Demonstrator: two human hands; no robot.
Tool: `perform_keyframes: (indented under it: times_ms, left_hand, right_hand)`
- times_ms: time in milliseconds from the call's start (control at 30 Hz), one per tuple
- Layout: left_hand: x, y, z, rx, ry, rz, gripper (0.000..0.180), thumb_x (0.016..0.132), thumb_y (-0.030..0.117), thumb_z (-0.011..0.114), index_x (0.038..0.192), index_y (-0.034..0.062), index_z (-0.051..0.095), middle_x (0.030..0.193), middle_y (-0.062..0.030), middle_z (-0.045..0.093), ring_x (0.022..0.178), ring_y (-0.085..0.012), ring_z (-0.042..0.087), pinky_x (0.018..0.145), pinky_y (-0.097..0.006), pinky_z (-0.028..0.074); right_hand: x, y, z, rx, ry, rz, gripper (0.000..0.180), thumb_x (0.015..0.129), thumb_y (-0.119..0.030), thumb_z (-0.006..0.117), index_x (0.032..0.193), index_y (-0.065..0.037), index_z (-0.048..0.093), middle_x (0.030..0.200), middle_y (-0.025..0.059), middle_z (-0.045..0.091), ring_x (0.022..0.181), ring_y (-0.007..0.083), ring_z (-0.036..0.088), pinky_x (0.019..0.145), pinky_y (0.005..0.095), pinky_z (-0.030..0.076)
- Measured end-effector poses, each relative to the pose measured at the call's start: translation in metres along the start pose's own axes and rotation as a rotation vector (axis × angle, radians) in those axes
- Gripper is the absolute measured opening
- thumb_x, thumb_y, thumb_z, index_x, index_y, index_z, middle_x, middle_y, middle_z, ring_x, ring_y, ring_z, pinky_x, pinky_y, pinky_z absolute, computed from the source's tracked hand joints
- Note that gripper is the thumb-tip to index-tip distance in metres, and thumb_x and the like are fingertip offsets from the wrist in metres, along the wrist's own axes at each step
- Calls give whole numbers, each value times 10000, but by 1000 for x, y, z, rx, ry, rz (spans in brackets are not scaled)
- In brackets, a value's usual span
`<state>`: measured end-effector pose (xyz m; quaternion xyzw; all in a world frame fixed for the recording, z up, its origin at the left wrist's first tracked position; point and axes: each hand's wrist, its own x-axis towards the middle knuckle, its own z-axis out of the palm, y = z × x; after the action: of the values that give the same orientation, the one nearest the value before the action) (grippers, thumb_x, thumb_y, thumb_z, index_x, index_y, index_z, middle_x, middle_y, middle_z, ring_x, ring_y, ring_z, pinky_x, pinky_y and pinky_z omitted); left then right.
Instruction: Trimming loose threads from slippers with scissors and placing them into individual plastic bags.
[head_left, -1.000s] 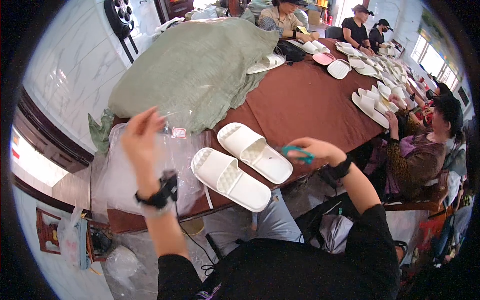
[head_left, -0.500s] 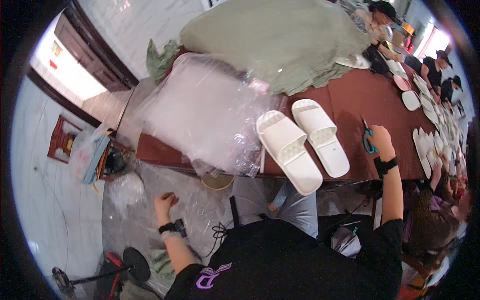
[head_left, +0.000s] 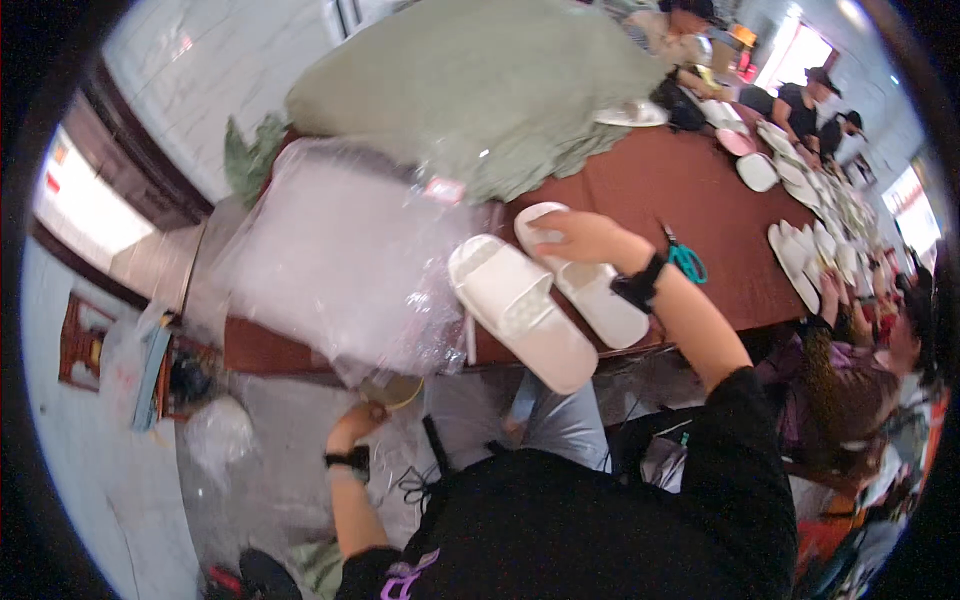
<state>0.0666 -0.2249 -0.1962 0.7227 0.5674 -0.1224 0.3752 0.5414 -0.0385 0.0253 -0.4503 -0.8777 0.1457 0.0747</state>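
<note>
Two white slide sandals at table (head_left: 640,190) near edge. Right hand (head_left: 580,238) palm-down on far sandal (head_left: 585,285), fingers loosely curled over it; near sandal (head_left: 520,310) just beside. Left hand (head_left: 358,420) below table edge, grip unclear.

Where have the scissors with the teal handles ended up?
In the head view, the scissors lie on the brown table, just right of the right hand's wrist, which rests on the farther white slipper.

The left hand (head_left: 358,420) reaches below the tabletop (head_left: 640,190) edge, its fingers blurred against a round object (head_left: 392,390) half hidden by plastic bags (head_left: 340,260). The right hand (head_left: 580,238) covers one white slipper's (head_left: 590,290) far end.
</note>
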Motion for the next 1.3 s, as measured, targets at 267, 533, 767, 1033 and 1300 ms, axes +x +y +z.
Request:
perform_keyframes:
  times_ms: [267, 533, 767, 1033, 1300]
  left_hand:
    - [-97, 232, -203, -402, 335, 481, 244, 899, 157, 520, 1081, 6, 583, 915, -83, 656, 834, -147, 617, 744, -291, 486]
    - [108, 250, -228, 178, 478, 443, 342, 824, 248, 571, 1000, -45, 566, 1004, -291, 566, 936, -445, 539, 821, -458, 441]
    - [148, 233, -237, 139, 267, 180, 602, 684, 376, 736, 1014, -85, 533, 1014, -221, 610, 940, -297, 601, 775, -369, 475]
    - [73, 285, -265, -850, 148, 512, 210, 873, 77, 570, 1044, -13, 487, 915, -93, 597, 817, -164, 591, 698, -289, 499]
    - [11, 312, -231, -1355, 123, 544, 289, 894, 25, 486, 1171, -48, 449, 1047, -144, 587, 962, -214, 589, 829, -339, 478]
  right_hand:
    - [-51, -8, -60, -102, 109, 291, 585, 727, -546, 626, 1059, -66, 578, 1055, 151, 577, 904, 369, 592, 772, 444, 476]
    - [-223, -27, -86, 448, 694, 219, 307, 786, -220, 702, 982, -21, 576, 930, 91, 567, 814, 200, 557, 696, 326, 456]
    - [-300, -66, 28, 664, 949, 195, 337, 823, -190, 655, 1084, -3, 555, 1182, 139, 478, 1151, 262, 435, 969, 360, 336]
    - [-342, -58, 105, 1399, 1597, 142, 587, 854, -270, 582, 1307, 22, 352, 1234, 103, 512, 1155, 221, 476, 974, 358, 355]
    - [-317, -75, 113, 1011, 1397, 215, 537, 867, -272, 563, 1304, -12, 391, 1281, 108, 481, 1202, 276, 430, 1019, 400, 315]
